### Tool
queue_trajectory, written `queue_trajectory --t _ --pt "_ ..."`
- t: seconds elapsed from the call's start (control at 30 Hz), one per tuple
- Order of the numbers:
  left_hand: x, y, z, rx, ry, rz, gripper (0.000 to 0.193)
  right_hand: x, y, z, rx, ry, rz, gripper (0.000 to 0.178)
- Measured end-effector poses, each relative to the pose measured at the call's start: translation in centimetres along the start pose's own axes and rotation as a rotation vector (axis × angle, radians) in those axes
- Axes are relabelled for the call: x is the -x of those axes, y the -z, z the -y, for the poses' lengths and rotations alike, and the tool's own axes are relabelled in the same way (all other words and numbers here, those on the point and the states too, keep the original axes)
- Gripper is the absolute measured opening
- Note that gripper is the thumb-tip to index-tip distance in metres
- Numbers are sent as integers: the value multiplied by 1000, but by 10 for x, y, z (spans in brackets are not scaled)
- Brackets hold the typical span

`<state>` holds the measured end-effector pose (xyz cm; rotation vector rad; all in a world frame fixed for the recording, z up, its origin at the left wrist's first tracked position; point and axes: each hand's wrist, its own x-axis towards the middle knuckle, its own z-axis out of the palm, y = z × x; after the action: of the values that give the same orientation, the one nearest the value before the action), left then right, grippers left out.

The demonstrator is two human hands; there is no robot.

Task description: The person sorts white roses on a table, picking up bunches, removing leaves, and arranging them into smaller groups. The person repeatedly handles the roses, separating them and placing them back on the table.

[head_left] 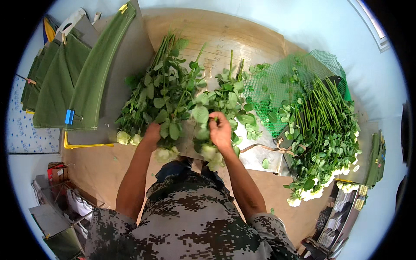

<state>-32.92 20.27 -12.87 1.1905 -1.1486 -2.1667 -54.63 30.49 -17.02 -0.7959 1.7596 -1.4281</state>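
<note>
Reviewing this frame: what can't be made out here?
Head view, left hand: leaves hide its fingertips, so its hold is unclear.
Head view, right hand: its own curled fingers hide exactly what it grasps.
Head view, brown strap: foliage of the large bunch covers one end.
Head view, trousers: mostly hidden by the camouflage shirt.

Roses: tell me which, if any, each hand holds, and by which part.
The right hand appears to pinch a rose by its leafy stem. The left hand is partly hidden by leaves; its hold cannot be told.
</note>
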Motion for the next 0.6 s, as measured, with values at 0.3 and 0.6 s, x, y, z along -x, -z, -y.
queue_trajectory --t 0.3,0.6 --pt "-46 -55 40 -126 430 -99 35 19 -38 -24 -242 -111 -116 38" --pt "-65 -28 64 -404 263 82 49 10 -39 -39 409 -128 19 34"
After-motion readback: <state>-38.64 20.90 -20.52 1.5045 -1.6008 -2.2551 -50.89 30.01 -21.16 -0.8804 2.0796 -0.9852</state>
